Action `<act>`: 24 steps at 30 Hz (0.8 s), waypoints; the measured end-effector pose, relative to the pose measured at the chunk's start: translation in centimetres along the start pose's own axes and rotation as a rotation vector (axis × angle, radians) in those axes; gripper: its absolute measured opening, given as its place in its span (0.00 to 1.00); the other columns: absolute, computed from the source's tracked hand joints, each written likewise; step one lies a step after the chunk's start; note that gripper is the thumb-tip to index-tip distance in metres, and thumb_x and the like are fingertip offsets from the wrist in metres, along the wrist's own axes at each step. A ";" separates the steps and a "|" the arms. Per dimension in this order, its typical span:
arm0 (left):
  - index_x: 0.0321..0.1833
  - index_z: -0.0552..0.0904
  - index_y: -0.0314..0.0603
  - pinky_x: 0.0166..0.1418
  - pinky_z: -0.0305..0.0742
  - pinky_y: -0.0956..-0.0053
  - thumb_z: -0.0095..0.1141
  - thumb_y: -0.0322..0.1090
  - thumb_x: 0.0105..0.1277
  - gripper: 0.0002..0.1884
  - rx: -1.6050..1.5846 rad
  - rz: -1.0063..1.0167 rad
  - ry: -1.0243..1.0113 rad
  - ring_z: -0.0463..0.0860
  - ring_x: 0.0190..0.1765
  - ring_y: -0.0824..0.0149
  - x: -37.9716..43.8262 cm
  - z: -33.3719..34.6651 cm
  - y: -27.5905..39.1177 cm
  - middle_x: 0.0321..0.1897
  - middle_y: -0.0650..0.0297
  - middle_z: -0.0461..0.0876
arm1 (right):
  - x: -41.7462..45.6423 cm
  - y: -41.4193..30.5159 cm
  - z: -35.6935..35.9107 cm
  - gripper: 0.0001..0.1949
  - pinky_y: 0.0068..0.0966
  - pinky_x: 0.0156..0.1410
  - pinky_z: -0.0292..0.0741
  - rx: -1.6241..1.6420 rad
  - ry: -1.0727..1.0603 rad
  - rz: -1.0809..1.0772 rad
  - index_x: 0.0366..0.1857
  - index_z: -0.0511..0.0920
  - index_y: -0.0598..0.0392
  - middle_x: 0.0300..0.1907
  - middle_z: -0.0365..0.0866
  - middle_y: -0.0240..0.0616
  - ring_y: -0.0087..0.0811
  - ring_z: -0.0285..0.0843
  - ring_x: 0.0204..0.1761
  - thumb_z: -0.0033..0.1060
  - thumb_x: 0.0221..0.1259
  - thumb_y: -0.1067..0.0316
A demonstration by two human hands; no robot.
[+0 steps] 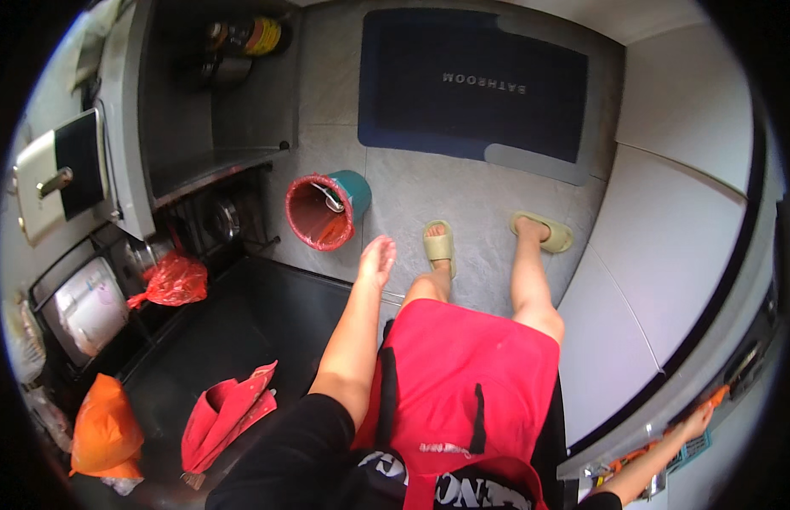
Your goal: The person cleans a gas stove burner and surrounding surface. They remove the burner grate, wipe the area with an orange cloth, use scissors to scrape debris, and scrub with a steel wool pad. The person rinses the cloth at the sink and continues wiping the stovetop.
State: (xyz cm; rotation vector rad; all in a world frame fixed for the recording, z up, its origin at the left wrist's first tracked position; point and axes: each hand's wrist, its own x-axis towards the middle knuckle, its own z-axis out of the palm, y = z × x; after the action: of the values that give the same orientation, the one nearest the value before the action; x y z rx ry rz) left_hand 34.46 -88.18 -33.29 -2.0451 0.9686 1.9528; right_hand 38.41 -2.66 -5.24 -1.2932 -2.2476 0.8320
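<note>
My left hand hangs over the floor with its fingers extended and nothing visible in it. Just beyond it stands a teal waste bin lined with a red plastic bag, with some refuse inside. Far to the right, my right hand is over the counter, gripping a small orange item too blurred to name exactly. Beneath that forearm a teal plastic basket shows in part, beside some orange pieces and a metal container. I wear a red apron.
On the dark left surface lie a folded red cloth and an orange plastic bag. A red knotted bag hangs by a rack. Bottles occupy an upper-left shelf. A dark mat covers floor ahead; grey cabinets line the right.
</note>
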 end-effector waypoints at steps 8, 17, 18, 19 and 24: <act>0.77 0.59 0.36 0.69 0.77 0.48 0.63 0.58 0.67 0.45 -0.891 -0.168 0.058 0.73 0.70 0.47 21.7 -5.7 1.4 0.73 0.43 0.63 | 1.4 -5.1 -2.3 0.27 0.38 0.81 0.56 0.107 -0.074 0.219 0.78 0.59 0.57 0.78 0.60 0.39 0.40 0.63 0.76 0.40 0.79 0.59; 0.60 0.76 0.28 0.23 0.62 0.79 0.51 0.43 0.67 0.26 -0.789 -0.236 0.200 0.73 0.26 0.69 25.9 -8.0 6.5 0.31 0.60 0.79 | 0.6 -0.6 -1.6 0.27 0.39 0.74 0.69 0.121 0.139 0.452 0.74 0.66 0.58 0.72 0.71 0.41 0.39 0.72 0.69 0.48 0.77 0.56; 0.56 0.79 0.30 0.21 0.60 0.80 0.52 0.44 0.66 0.23 -0.667 -0.210 0.284 0.72 0.24 0.70 23.5 -4.5 5.1 0.31 0.61 0.80 | 0.8 0.0 -3.8 0.23 0.38 0.74 0.70 0.108 0.107 0.359 0.69 0.72 0.57 0.67 0.76 0.40 0.38 0.75 0.66 0.50 0.77 0.57; 0.48 0.79 0.34 0.19 0.59 0.80 0.53 0.40 0.66 0.16 -0.478 -0.114 0.298 0.72 0.22 0.71 19.8 -2.7 3.0 0.32 0.61 0.81 | 2.2 -0.9 -4.9 0.20 0.36 0.73 0.71 0.080 0.039 0.252 0.64 0.77 0.57 0.62 0.81 0.40 0.37 0.78 0.63 0.51 0.76 0.58; 0.40 0.74 0.41 0.21 0.58 0.80 0.56 0.30 0.64 0.05 0.362 0.379 0.054 0.71 0.21 0.75 2.4 9.6 -0.6 0.31 0.63 0.82 | -0.2 3.0 -1.4 0.22 0.28 0.65 0.74 -0.127 0.238 0.176 0.60 0.79 0.62 0.57 0.84 0.42 0.32 0.80 0.58 0.60 0.73 0.56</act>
State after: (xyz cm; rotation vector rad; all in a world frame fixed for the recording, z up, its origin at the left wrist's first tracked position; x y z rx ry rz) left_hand 26.60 -83.48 -37.04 -1.8162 1.6846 1.7114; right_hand 41.23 -1.27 -6.22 -1.5777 -2.0489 0.5650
